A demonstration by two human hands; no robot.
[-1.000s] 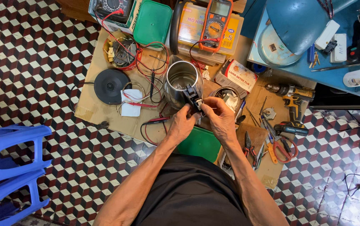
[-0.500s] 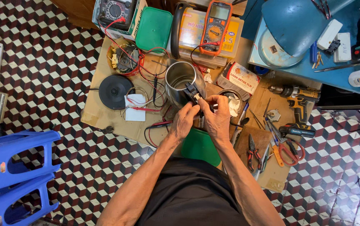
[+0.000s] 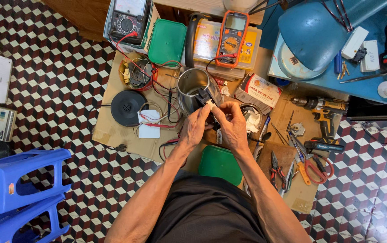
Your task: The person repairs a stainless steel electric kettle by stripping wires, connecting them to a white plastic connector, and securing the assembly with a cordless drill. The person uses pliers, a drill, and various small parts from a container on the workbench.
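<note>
My left hand (image 3: 196, 127) and my right hand (image 3: 233, 124) meet over a sheet of cardboard (image 3: 112, 128) on the floor. Together they pinch a small black part (image 3: 206, 100) that reaches up to the rim of a steel electric kettle body (image 3: 190, 90). The kettle stands open just beyond my fingers. Its black round base (image 3: 127, 107) lies apart to the left, beside a white card (image 3: 149, 124) and red and black test leads (image 3: 166, 99).
An orange multimeter (image 3: 231, 37), a black analogue meter (image 3: 130, 18) and a green lid (image 3: 168, 42) sit at the back. Pliers (image 3: 275, 167), red-handled cutters (image 3: 315, 167) and a cordless drill (image 3: 324, 112) lie right. Blue stools (image 3: 20, 189) stand at left. A blue table (image 3: 337, 45) is at upper right.
Both hands stay closed on the black part at the kettle; the fingers shifted slightly, and the view has drifted a little.
</note>
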